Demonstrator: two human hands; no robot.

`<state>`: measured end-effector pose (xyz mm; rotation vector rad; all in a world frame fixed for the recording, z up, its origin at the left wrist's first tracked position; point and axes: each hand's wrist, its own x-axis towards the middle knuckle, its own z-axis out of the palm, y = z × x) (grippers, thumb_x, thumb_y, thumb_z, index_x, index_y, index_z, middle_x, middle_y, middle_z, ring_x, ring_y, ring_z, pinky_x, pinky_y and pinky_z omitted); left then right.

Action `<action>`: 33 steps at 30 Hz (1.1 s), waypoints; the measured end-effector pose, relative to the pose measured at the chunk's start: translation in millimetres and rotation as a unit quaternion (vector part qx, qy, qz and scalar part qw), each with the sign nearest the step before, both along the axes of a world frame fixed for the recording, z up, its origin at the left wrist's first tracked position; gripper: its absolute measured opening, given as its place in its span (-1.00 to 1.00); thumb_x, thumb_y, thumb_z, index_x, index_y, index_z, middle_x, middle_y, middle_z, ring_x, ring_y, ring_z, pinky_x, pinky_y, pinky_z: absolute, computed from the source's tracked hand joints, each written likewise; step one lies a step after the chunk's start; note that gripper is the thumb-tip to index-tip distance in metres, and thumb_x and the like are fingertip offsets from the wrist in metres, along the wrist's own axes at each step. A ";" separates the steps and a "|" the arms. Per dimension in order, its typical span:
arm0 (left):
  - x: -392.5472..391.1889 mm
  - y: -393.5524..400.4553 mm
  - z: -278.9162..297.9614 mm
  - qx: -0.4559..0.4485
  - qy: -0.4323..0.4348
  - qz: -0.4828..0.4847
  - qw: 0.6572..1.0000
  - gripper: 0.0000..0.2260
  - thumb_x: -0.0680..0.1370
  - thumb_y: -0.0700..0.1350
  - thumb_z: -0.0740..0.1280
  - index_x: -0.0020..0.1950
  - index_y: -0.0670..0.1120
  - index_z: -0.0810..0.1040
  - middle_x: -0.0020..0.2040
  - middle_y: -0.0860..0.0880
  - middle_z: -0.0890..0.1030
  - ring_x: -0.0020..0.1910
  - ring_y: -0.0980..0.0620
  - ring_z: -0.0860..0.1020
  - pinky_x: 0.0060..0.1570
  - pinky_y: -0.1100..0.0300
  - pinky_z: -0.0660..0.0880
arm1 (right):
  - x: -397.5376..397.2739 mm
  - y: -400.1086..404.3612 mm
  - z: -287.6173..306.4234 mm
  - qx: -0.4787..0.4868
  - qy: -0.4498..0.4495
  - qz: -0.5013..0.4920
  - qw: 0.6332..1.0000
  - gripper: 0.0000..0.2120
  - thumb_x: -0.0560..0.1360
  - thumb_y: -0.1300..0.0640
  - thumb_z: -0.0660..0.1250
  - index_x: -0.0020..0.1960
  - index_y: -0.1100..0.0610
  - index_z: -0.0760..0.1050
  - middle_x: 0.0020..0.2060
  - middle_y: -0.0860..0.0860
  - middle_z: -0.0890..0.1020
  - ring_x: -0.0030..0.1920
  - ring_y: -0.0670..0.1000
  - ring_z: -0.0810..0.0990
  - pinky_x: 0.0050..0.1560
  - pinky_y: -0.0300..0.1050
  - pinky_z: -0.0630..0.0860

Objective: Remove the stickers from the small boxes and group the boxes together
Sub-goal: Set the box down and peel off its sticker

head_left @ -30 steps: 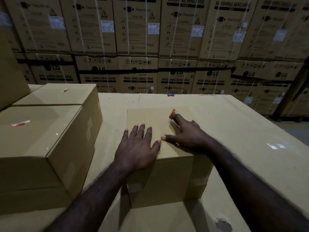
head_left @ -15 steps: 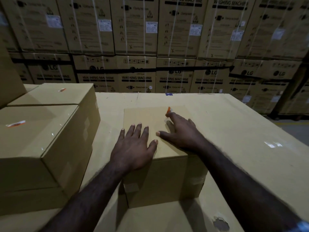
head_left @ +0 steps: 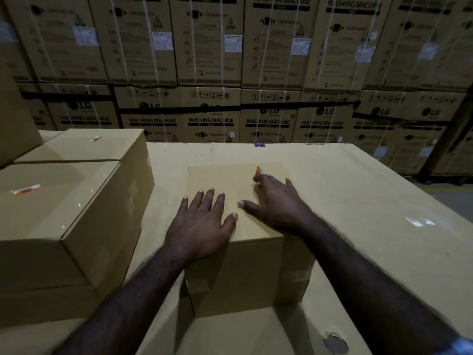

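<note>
**Sticker corner up, two hands on the box**

Centre of the view, a small box (head_left: 230, 185) sits on the big cardboard surface (head_left: 358, 201), its long axis running left to right as seen from the head camera. The left hand (head_left: 202, 226) lies flat on the near left part of its top, fingers spread and straight, pressing down. The right hand (head_left: 279, 201) is on the top too, thumb stretched out toward the left hand, fingertips at the orange-and-white sticker (head_left: 257, 171) near the far right of the lid. One end of that sticker stands up off the cardboard, pointing away from the person; whether the fingers actually pinch it or only touch it, I cannot tell.

Off to the left, two more boxes, touching each other: the near box (head_left: 51, 213) carries a sticker strip (head_left: 27, 189) lying roughly left to right, and the far box (head_left: 84, 147) has a smaller sticker (head_left: 96, 138).

Behind, stacked cartons (head_left: 212, 116) read "LG" and "WASHING MACHINE", with white labels too blurred to read.
</note>
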<state>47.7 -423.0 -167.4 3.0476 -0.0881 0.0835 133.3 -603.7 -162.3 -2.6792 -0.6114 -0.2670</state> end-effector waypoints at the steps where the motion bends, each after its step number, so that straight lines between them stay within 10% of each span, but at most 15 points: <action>1: 0.3 -0.2 0.0 -0.001 0.001 0.000 1.000 -0.39 0.61 0.27 -0.15 0.59 0.01 -0.13 0.60 -0.04 -0.12 0.56 -0.03 -0.14 0.51 -0.10 -0.15 | 0.5 -5.1 0.2 0.005 0.002 -0.004 1.000 -0.23 0.46 -0.36 0.23 0.50 0.03 0.15 0.47 -0.02 0.33 0.47 0.02 0.27 0.52 0.20 -0.01; 12: 2.9 1.1 -1.7 0.004 0.004 0.003 1.000 -0.39 0.60 0.28 -0.15 0.59 0.03 -0.13 0.60 -0.03 -0.11 0.56 -0.02 -0.12 0.51 -0.10 -0.12 | -0.6 5.4 6.0 0.010 -0.009 0.031 0.999 -0.30 0.49 -0.30 0.25 0.49 0.04 0.20 0.46 -0.03 0.35 0.48 0.01 0.24 0.53 0.20 -0.09; 22: 4.1 -1.7 0.9 0.023 0.008 0.018 1.000 -0.28 0.49 0.34 -0.21 0.59 0.03 -0.07 0.60 -0.03 -0.05 0.56 -0.03 -0.06 0.51 -0.08 -0.08 | -13.9 -8.6 9.5 0.143 -0.078 0.032 0.986 -0.66 0.52 -0.08 0.35 0.23 0.07 0.54 0.08 0.02 0.66 0.02 -0.02 0.61 0.03 -0.01 0.60; 33: 0.7 -3.6 3.0 0.008 -0.004 0.012 1.000 -0.39 0.61 0.27 -0.09 0.59 0.00 -0.06 0.59 -0.08 -0.03 0.56 -0.06 -0.03 0.51 -0.10 -0.07 | -46.9 -42.3 10.3 0.099 -0.085 -0.012 0.991 -0.50 0.44 -0.23 0.35 0.28 0.02 0.49 0.20 -0.01 0.62 0.21 0.02 0.56 0.32 0.21 0.37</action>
